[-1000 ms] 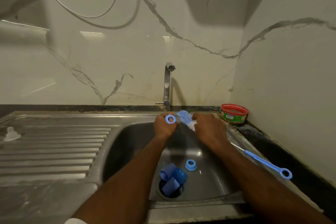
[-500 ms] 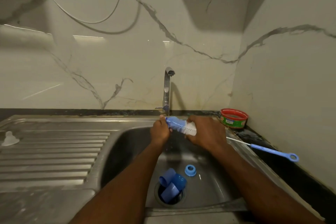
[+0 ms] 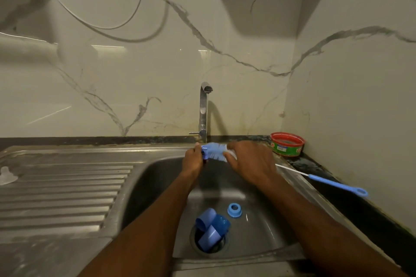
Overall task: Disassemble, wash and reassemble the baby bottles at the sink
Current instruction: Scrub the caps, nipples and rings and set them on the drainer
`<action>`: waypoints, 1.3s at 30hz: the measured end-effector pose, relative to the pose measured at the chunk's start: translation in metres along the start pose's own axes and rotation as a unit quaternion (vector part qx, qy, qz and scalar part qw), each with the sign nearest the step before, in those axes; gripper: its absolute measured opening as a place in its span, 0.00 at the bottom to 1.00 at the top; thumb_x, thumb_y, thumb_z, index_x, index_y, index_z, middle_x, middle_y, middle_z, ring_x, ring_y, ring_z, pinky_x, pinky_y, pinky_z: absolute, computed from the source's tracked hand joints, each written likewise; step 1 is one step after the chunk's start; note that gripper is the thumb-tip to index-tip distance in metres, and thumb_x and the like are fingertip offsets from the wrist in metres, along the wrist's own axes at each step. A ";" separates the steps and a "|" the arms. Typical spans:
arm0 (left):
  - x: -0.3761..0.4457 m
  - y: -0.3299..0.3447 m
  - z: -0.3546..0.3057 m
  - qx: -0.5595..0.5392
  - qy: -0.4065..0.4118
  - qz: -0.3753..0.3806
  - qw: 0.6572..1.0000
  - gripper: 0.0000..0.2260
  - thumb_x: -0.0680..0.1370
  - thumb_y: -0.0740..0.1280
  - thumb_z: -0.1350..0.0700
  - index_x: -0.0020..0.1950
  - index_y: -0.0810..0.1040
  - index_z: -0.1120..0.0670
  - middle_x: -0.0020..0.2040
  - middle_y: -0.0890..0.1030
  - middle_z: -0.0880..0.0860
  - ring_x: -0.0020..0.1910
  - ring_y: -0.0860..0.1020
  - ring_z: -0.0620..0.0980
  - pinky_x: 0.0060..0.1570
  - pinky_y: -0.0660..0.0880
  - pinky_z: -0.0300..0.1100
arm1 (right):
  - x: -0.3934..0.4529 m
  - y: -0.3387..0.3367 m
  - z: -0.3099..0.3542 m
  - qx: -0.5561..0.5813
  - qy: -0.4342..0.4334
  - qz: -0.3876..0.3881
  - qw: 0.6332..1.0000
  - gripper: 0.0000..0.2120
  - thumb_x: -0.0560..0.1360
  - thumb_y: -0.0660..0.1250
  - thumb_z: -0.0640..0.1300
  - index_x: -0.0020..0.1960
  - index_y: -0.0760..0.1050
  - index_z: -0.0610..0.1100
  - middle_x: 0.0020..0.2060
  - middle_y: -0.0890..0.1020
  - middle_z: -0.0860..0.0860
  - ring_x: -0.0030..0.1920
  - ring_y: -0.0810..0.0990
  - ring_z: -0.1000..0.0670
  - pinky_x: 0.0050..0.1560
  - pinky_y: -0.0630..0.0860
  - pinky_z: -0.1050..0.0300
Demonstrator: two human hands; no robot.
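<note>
Over the back of the steel sink (image 3: 157,186), under the tap (image 3: 203,110), my left hand (image 3: 193,161) pinches a small blue bottle ring (image 3: 204,157), mostly hidden by my fingers. My right hand (image 3: 249,162) grips a bottle brush; its blue-and-white bristle head (image 3: 215,152) lies between my hands and touches the ring. The brush's wire and blue handle (image 3: 337,184) stick out to the right over the counter. A second blue ring (image 3: 234,210) lies on the sink floor. Several blue caps (image 3: 211,229) are piled in the drain.
A clear teat (image 3: 6,175) stands on the ribbed drainboard at far left. A red-rimmed tub (image 3: 287,144) sits in the back right corner on the dark counter. The walls close in behind and to the right.
The brush head has slid left up to the ring in my left hand, which now hides the ring. The handle end has swung out right and up.
</note>
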State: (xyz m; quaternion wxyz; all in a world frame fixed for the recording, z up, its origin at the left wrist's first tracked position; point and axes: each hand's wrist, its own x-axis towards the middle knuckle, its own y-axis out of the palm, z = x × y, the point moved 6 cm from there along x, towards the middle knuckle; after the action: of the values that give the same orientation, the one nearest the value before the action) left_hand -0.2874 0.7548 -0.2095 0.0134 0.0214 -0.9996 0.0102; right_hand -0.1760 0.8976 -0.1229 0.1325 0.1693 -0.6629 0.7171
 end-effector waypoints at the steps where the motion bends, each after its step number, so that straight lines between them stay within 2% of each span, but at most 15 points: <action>1: -0.008 0.001 -0.007 0.013 0.004 0.008 1.000 0.22 0.84 0.59 0.44 0.57 0.77 0.63 0.45 0.80 0.56 0.44 0.80 0.53 0.49 0.79 0.45 | -0.002 -0.003 -0.003 -0.015 0.014 -0.020 1.000 0.14 0.83 0.58 0.58 0.56 0.78 0.52 0.49 0.84 0.49 0.48 0.82 0.47 0.51 0.79 0.46; 2: -0.008 0.003 -0.010 0.023 0.006 0.012 1.000 0.18 0.85 0.60 0.47 0.55 0.78 0.61 0.43 0.79 0.55 0.41 0.78 0.49 0.44 0.76 0.39 | -0.003 -0.002 -0.006 -0.035 0.028 -0.022 0.999 0.15 0.83 0.57 0.59 0.55 0.78 0.52 0.47 0.83 0.49 0.46 0.82 0.47 0.49 0.79 0.47; 4: -0.009 0.007 -0.010 0.019 0.005 0.016 1.000 0.14 0.85 0.60 0.50 0.51 0.79 0.57 0.45 0.82 0.57 0.43 0.79 0.50 0.44 0.76 0.38 | -0.003 0.006 -0.010 -0.074 0.057 0.008 0.996 0.14 0.82 0.61 0.59 0.56 0.79 0.52 0.48 0.83 0.50 0.47 0.81 0.49 0.52 0.79 0.49; 8: -0.004 0.001 -0.003 0.041 0.039 0.017 0.998 0.17 0.81 0.61 0.43 0.54 0.80 0.55 0.54 0.83 0.60 0.54 0.82 0.60 0.58 0.80 0.56 | 0.003 0.011 -0.004 -0.018 0.037 0.043 0.998 0.18 0.81 0.61 0.60 0.56 0.82 0.49 0.46 0.83 0.50 0.45 0.80 0.51 0.52 0.78 0.53; 9: -0.005 -0.001 -0.003 0.038 0.032 0.020 0.999 0.16 0.82 0.62 0.45 0.55 0.80 0.56 0.54 0.83 0.60 0.52 0.82 0.59 0.57 0.80 0.54 | 0.004 0.008 -0.004 0.001 0.038 0.022 0.999 0.18 0.81 0.61 0.61 0.56 0.82 0.50 0.46 0.84 0.50 0.45 0.80 0.51 0.51 0.78 0.53; 11: -0.012 0.001 -0.008 0.040 0.030 0.047 0.998 0.10 0.84 0.63 0.53 0.58 0.79 0.57 0.53 0.82 0.59 0.48 0.81 0.53 0.44 0.80 0.41 | 0.000 0.000 -0.012 0.007 0.066 -0.036 0.997 0.18 0.81 0.61 0.62 0.57 0.82 0.51 0.45 0.84 0.52 0.44 0.81 0.51 0.50 0.79 0.52; 13: -0.013 0.008 -0.009 0.017 0.030 0.066 0.997 0.09 0.84 0.63 0.56 0.60 0.80 0.58 0.53 0.82 0.57 0.47 0.81 0.49 0.38 0.78 0.34 | -0.005 0.004 -0.021 -0.006 0.108 -0.027 0.994 0.16 0.81 0.61 0.61 0.56 0.81 0.52 0.46 0.83 0.51 0.45 0.80 0.51 0.50 0.78 0.52; 18: -0.015 0.001 -0.010 0.007 0.060 0.019 0.998 0.11 0.83 0.64 0.49 0.50 0.82 0.53 0.50 0.84 0.57 0.52 0.83 0.55 0.56 0.80 0.50 | 0.000 0.014 -0.013 0.039 0.073 0.087 0.993 0.16 0.81 0.60 0.59 0.48 0.80 0.50 0.41 0.82 0.50 0.44 0.80 0.50 0.45 0.74 0.55; 23: -0.015 0.001 -0.002 -0.068 -0.006 0.079 0.995 0.16 0.83 0.64 0.46 0.53 0.82 0.59 0.48 0.85 0.62 0.45 0.83 0.55 0.51 0.80 0.48 | -0.003 -0.001 -0.020 0.018 0.099 -0.045 0.994 0.16 0.80 0.62 0.61 0.56 0.82 0.52 0.45 0.84 0.52 0.44 0.81 0.51 0.49 0.80 0.51; 26: -0.013 0.007 0.000 -0.021 0.020 0.072 0.997 0.17 0.82 0.65 0.46 0.57 0.82 0.59 0.51 0.84 0.60 0.49 0.84 0.54 0.51 0.81 0.44 | -0.005 0.010 -0.024 -0.006 0.120 0.018 0.993 0.16 0.81 0.62 0.61 0.53 0.81 0.51 0.42 0.82 0.51 0.43 0.80 0.51 0.49 0.78 0.52; 29: -0.004 -0.002 0.002 -0.014 0.027 0.020 0.999 0.16 0.82 0.65 0.46 0.56 0.81 0.58 0.52 0.84 0.59 0.51 0.83 0.54 0.53 0.81 0.46 | 0.001 0.018 -0.017 0.058 0.084 0.097 0.990 0.18 0.79 0.63 0.62 0.49 0.81 0.49 0.39 0.81 0.52 0.41 0.80 0.52 0.46 0.77 0.56; 31: -0.002 -0.006 0.008 -0.056 -0.008 0.024 0.998 0.16 0.82 0.65 0.45 0.56 0.82 0.57 0.53 0.84 0.59 0.52 0.83 0.56 0.58 0.81 0.52 | 0.001 0.017 -0.014 0.110 0.076 0.110 0.985 0.24 0.71 0.68 0.70 0.52 0.80 0.50 0.43 0.81 0.54 0.44 0.79 0.52 0.47 0.76 0.55; 33: -0.005 -0.003 0.012 -0.079 -0.045 0.039 0.995 0.17 0.82 0.65 0.45 0.56 0.81 0.59 0.51 0.85 0.61 0.51 0.84 0.56 0.60 0.80 0.52 | -0.002 0.012 -0.015 0.090 0.070 0.085 0.990 0.30 0.66 0.72 0.72 0.58 0.77 0.53 0.50 0.81 0.54 0.50 0.79 0.51 0.51 0.76 0.53; 37: -0.012 0.004 0.005 -0.088 -0.041 0.067 0.993 0.18 0.84 0.62 0.45 0.55 0.81 0.60 0.45 0.84 0.62 0.38 0.80 0.53 0.46 0.78 0.47 | -0.006 0.000 -0.021 0.017 0.040 0.020 0.999 0.18 0.78 0.65 0.64 0.62 0.75 0.56 0.55 0.82 0.51 0.52 0.80 0.49 0.56 0.78 0.47; 39: -0.013 0.005 -0.003 -0.089 -0.008 0.073 0.993 0.17 0.83 0.63 0.45 0.55 0.82 0.58 0.47 0.85 0.62 0.41 0.82 0.53 0.47 0.80 0.46 | -0.008 0.001 -0.024 -0.013 0.041 0.046 0.998 0.17 0.80 0.61 0.64 0.62 0.76 0.55 0.54 0.82 0.51 0.52 0.80 0.49 0.57 0.78 0.47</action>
State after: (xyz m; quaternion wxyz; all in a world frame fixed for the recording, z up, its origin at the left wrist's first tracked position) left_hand -0.2744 0.7606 -0.2067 0.0067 -0.0524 -0.9956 -0.0778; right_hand -0.1713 0.9214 -0.1286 0.1287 0.1076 -0.6733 0.7201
